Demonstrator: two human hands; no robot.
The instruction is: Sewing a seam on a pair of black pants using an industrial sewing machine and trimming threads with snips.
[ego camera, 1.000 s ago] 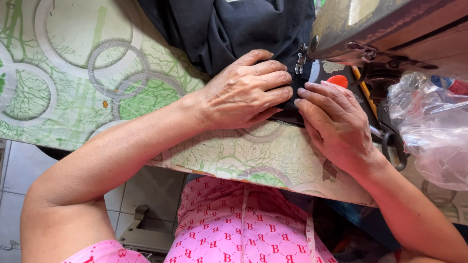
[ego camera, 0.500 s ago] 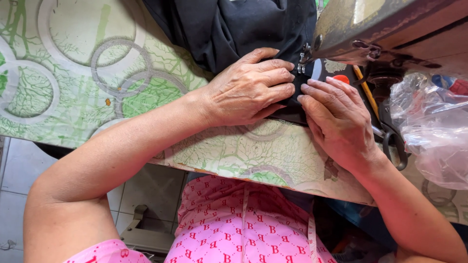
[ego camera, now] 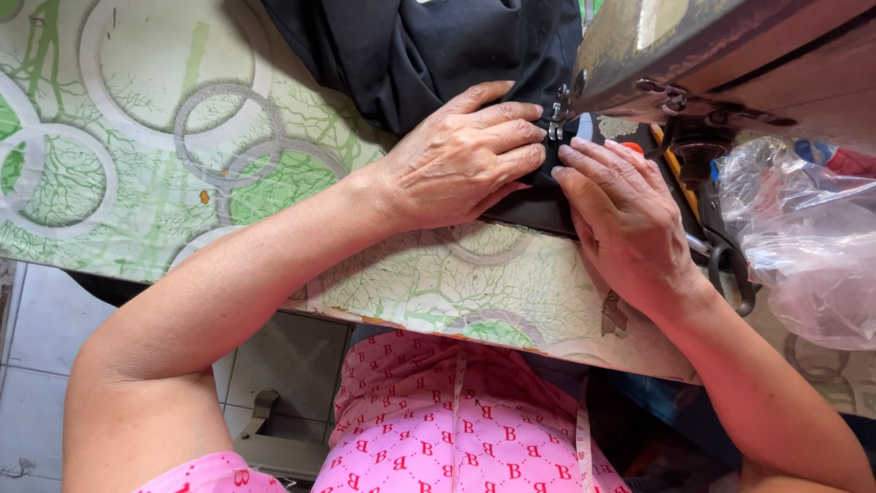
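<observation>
- The black fabric (ego camera: pixel 429 55) lies bunched across the upper middle of the tabletop (ego camera: pixel 137 183), its near edge drawn flat under the needle area of the sewing machine (ego camera: pixel 693 55).
- The left hand (ego camera: pixel 461 160) lies palm down on the near edge of the fabric, fingers held close together and stretched toward the needle, their tips just beside the small metal presser foot (ego camera: pixel 555 119).
- The right hand (ego camera: pixel 625 219) lies palm down on the other side of the same edge, fingers close together and flat, pressing the cloth to the tabletop; its fingertips almost meet those of the left hand below the presser foot.
- Neither hand pinches or grips anything; both press flat on the fabric.
- The sewing machine is worn and brownish, with dark metal fittings, and it fills the upper right corner above the right hand.
- A pair of scissors with dark handles (ego camera: pixel 730 265) lies just beyond the right hand, partly hidden by it.
- A crumpled clear plastic bag (ego camera: pixel 803 246) sits at the right edge, near the scissors.
- The tabletop is covered with a cloth patterned in green and pale circles with branching lines.
- Below the tabletop edge the person's pink patterned garment (ego camera: pixel 456 429) shows, with a pale measuring tape (ego camera: pixel 579 438) hanging down over it.
- Grey floor tiles (ego camera: pixel 36 365) appear at the lower left.
</observation>
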